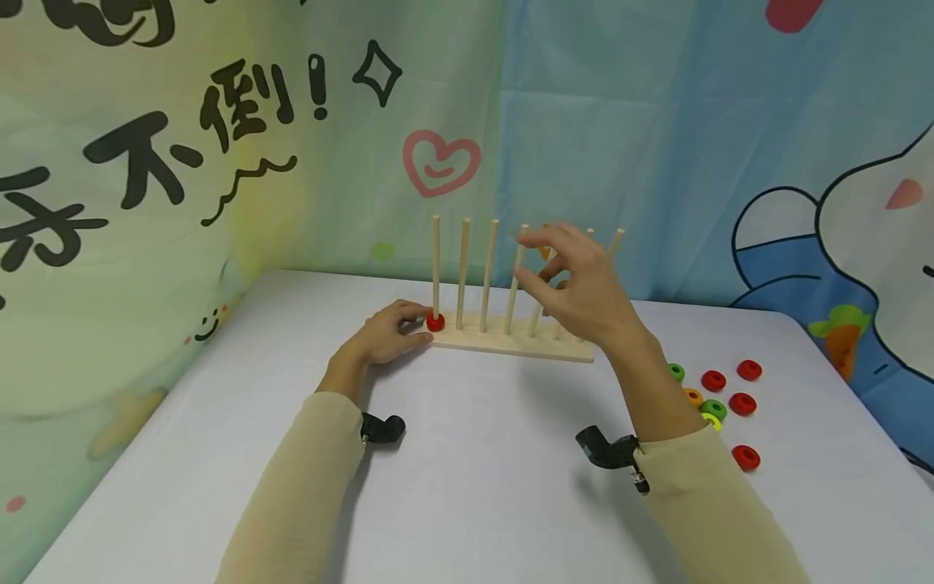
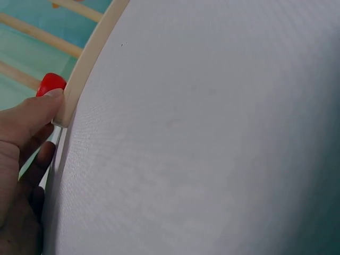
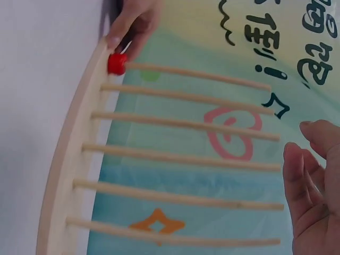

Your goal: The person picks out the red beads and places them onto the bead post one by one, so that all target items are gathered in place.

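A wooden peg rack (image 1: 511, 345) stands on the white table with a row of upright pegs. One red bead (image 1: 434, 323) sits at the foot of its leftmost peg; the right wrist view shows that bead (image 3: 116, 64) resting against the base. My left hand (image 1: 390, 332) holds the left end of the base, thumb in front and forefinger behind, close by the bead. Above the rack's right half, my right hand (image 1: 584, 288) is raised near the peg tops. Its thumb and forefinger are bent but apart, with nothing between them, and it hides part of some pegs.
Loose beads lie on the table to the right: several red ones (image 1: 743, 404), green (image 1: 713, 410), orange (image 1: 693, 397) and yellow (image 1: 711, 422), some partly behind my right forearm. A printed cloth backdrop (image 1: 606, 146) hangs behind the table's back edge.
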Motion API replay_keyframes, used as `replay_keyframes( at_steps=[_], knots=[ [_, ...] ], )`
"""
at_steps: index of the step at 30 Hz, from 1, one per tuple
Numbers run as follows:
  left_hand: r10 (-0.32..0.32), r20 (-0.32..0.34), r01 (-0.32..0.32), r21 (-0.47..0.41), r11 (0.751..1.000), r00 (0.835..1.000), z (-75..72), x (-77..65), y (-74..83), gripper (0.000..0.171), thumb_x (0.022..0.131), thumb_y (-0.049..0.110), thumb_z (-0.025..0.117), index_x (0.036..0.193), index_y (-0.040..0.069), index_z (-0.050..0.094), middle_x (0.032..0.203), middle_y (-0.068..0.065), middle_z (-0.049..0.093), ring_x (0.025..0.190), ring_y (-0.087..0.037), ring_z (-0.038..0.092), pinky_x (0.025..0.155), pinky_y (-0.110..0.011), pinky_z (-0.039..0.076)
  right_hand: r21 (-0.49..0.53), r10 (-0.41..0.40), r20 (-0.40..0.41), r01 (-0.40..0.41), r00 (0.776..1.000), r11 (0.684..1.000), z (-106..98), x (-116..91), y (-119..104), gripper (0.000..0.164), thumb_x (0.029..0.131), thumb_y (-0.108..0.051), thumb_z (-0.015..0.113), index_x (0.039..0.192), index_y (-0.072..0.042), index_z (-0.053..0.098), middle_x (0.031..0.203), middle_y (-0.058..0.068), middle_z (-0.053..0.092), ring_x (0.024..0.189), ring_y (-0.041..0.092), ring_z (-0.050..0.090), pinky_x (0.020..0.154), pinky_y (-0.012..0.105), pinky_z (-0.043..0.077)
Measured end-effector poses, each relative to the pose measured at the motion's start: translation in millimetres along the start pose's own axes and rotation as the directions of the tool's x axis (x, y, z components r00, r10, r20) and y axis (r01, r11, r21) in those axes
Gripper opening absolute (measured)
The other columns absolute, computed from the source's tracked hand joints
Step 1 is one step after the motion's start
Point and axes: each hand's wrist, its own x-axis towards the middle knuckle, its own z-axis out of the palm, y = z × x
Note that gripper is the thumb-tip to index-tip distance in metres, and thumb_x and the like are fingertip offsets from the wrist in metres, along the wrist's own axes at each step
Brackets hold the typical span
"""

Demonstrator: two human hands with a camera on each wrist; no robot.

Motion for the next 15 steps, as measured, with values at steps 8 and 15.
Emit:
replay_keyframes(
  at_steps=[8, 15],
  knots=[
    [0.003, -0.001, -0.003, 0.014, 1.0, 1.0, -0.7, -0.5, 2.3, 0.055, 0.091, 0.037, 0.069, 0.142, 0.021, 0.055, 0.142, -0.002, 0.049, 0.134, -0.025, 0.045, 0.112, -0.055, 0.027, -0.104, 0.022, 0.019, -0.02, 1.0, 0.994, -21.6, -19.4, 15.3, 0.036, 0.089, -0.011, 0.072, 0.125, -0.012, 0.063, 0.125, 0.002, 0.06, 0.073, 0.008, 0.066, 0.059, 0.019, 0.054],
    [0.008, 0.013, -0.008, 0.014, 1.0, 1.0, -1.8, -1.2, 4.6, 0.055, 0.091, 0.037, 0.069, 0.142, 0.02, 0.055, 0.143, -0.003, 0.049, 0.134, -0.026, 0.045, 0.112, -0.057, 0.025, -0.2, 0.088, 0.026, -0.081, 0.996, 0.976, -42.0, -41.6, 25.8, 0.036, 0.09, -0.012, 0.071, 0.126, -0.014, 0.064, 0.116, 0.0, 0.061, 0.076, 0.012, 0.066, 0.058, 0.024, 0.053]
  ],
)
